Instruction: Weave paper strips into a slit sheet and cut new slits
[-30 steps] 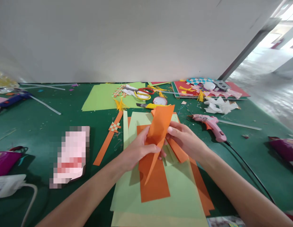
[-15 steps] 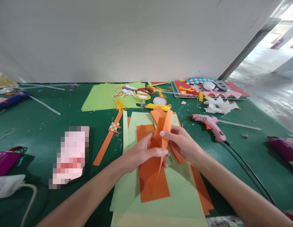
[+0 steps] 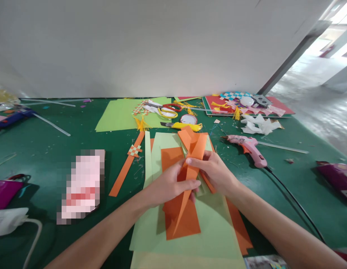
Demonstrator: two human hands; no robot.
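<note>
Between my two hands is a folded orange paper strip (image 3: 197,149), held above the paper stack. My left hand (image 3: 173,183) grips its lower part, thumb across the front. Higher up, my right hand (image 3: 212,168) pinches the strip's edge between thumb and fingers. Beneath lies a flat orange paper rectangle (image 3: 183,224) on pale green sheets (image 3: 218,231). Another orange piece pokes out behind the strip. To the left rests an orange bookmark (image 3: 124,175) with a small woven check patch and a yellow tassel (image 3: 140,123).
Beyond the stack lie a yellow utility knife (image 3: 187,126), scissors (image 3: 168,111) and a roll of tape (image 3: 188,119). A pink glue gun (image 3: 249,145) with a black cord lies right. A blurred-out pink phone-like object (image 3: 85,183) is left. A wall (image 3: 134,48) stands behind the green table (image 3: 36,149).
The held orange strip has turned, so its broad face shows more and its lower tip points further down-left. My right thumb has shifted slightly left.
</note>
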